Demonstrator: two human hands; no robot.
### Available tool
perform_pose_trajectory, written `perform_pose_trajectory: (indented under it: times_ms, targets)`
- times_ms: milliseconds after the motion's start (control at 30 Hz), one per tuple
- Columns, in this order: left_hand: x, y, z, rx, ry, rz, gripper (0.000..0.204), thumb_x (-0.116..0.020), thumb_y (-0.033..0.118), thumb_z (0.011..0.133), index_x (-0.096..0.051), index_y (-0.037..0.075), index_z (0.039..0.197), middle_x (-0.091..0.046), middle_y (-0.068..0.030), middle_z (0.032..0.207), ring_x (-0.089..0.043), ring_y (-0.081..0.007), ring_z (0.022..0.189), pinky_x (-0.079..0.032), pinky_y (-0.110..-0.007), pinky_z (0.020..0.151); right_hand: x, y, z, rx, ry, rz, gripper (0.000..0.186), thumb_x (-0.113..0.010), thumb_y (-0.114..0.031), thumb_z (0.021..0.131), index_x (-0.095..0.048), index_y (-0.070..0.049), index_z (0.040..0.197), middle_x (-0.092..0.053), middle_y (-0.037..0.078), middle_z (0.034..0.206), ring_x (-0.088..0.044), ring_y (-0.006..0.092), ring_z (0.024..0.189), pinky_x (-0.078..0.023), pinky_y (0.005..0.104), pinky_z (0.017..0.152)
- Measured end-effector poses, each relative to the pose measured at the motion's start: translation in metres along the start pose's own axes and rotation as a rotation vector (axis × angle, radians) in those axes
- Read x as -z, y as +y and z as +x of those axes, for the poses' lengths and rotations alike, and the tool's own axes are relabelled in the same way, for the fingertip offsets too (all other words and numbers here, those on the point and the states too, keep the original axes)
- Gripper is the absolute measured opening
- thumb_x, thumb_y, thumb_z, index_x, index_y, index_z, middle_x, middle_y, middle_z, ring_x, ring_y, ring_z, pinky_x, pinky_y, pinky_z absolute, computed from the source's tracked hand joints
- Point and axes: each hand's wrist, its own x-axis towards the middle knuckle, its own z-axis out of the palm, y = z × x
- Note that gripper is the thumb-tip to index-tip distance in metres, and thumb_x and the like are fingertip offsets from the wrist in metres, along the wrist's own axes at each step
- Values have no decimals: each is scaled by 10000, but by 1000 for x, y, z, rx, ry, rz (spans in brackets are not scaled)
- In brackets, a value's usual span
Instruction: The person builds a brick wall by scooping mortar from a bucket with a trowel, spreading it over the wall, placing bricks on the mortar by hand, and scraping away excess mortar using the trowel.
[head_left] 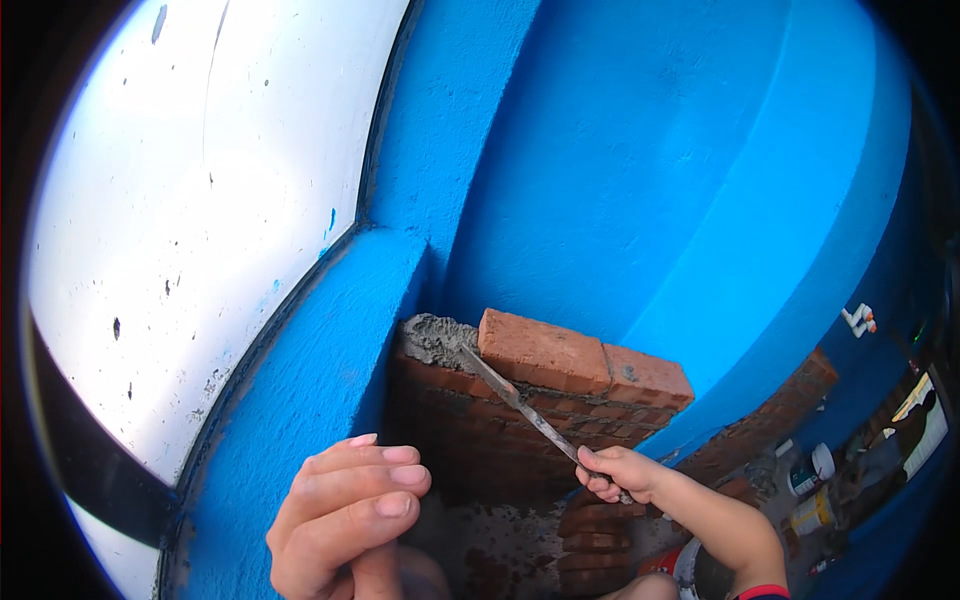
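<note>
My right hand point(612, 472) grips the handle of a slim metal trowel point(532, 418), its arm coming in from the lower right. The trowel's tip touches grey wet mortar point(436, 340) at the left end of a low brick wall point(545, 352). Beside the mortar, a reddish brick and a second brick piece lie end to end along the wall's top. My left hand point(345, 515) is close to the camera at lower left, fingers curled and pressed together. Nothing shows in it, and its palm is turned from view.
Bright blue walls point(620, 150) rise behind and left of the brickwork, with a white speckled panel point(190, 220) at far left. Stacked bricks point(592, 545) lie below on the mortar-splashed floor. Several buckets, including a yellow one point(812, 512), and another low brick wall point(765, 425) stand at right.
</note>
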Motion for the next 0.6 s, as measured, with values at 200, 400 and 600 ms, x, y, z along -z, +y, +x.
perform_pose_trajectory:
  times_ms: [200, 400, 600]
  targets:
    - [0, 5, 0, 36, 13, 32, 76, -569, -58, 934, -643, -63, 914, -707, -250, 937, -710, -315, 893, -536, -439, 929, -2, 35, -36, 85, 191, -88, 455, -523, -452, 1044, -598, -52, 842, -473, -30, 627, -400, 74, 522, -332, 246, 496]
    - [2, 4, -3, -5, 6, -31, 93, -542, -75, 930, -634, -59, 935, -700, -261, 942, -706, -325, 887, -540, -449, 913, 1, 53, -44, 267, 398, -454, 499, -588, -491, 1001, -662, -28, 829, -567, 10, 638, -515, 99, 602, -414, 276, 572]
    - [-2, 1, -12, -44, 71, -88, 140, -498, -80, 934, -607, -76, 1021, -664, -317, 1000, -689, -341, 901, -552, -441, 890, -24, 41, -37, 363, 436, -651, 493, -600, -487, 996, -677, -19, 860, -598, 27, 645, -546, 111, 618, -439, 292, 583]
